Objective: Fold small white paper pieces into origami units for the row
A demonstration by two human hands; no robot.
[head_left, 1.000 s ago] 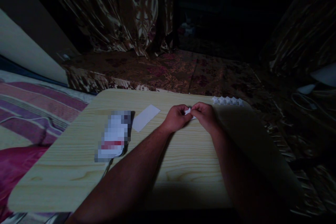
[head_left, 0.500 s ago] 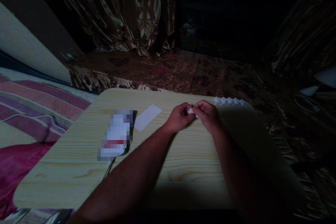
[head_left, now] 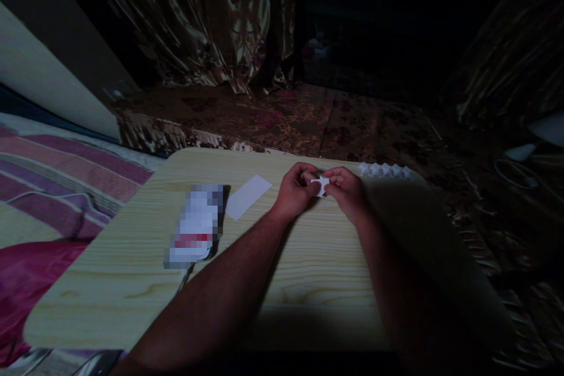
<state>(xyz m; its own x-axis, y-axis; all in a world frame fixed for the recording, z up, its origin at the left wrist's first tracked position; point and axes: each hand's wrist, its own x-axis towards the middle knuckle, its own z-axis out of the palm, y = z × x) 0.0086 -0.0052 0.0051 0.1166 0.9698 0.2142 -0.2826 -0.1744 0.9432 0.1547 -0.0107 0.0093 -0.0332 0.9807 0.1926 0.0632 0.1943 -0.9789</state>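
A white star (head_left: 321,185) is pinched in the curled fingers of the left hand (head_left: 296,191) and right hand (head_left: 348,188), at three o'clock from the paper slip (head_left: 249,197). Presumably light and easily crushed, it is best held gently by opposite points.

The star (head_left: 322,185) you hold is plain white, matching the row of stars (head_left: 386,171) at your table's far right corner. Your tabletop (head_left: 308,264) is pale yellow with wavy, darker wood grain. Towards its left edge, you have white paper (head_left: 249,196) and a pixelated whitish object (head_left: 194,217) banded red. Past that edge, your bedding (head_left: 57,170) is striped pink, purple and cream; beyond the far edge, the curtain (head_left: 238,23) shimmers brown and gold.
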